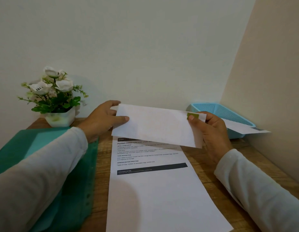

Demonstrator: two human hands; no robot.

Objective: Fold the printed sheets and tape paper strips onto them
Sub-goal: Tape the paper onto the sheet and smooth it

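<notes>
The wooden table (103,158) carries a printed sheet (158,190) lying flat from the middle towards 6 o'clock. A green folder (75,181) lies at 9 o'clock. A flower pot (60,117) stands at 11 o'clock and a blue basket (217,111) at 2 o'clock.

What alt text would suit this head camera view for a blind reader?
A person's left hand and right hand hold a folded sheet, a green strip at its right edge, above a printed sheet on a wooden desk.

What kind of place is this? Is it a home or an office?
Probably a small desk in a room corner, at home or in an office; I cannot tell which. A wooden table stands against plain walls, with a flower pot, a green folder and a blue basket.
</notes>
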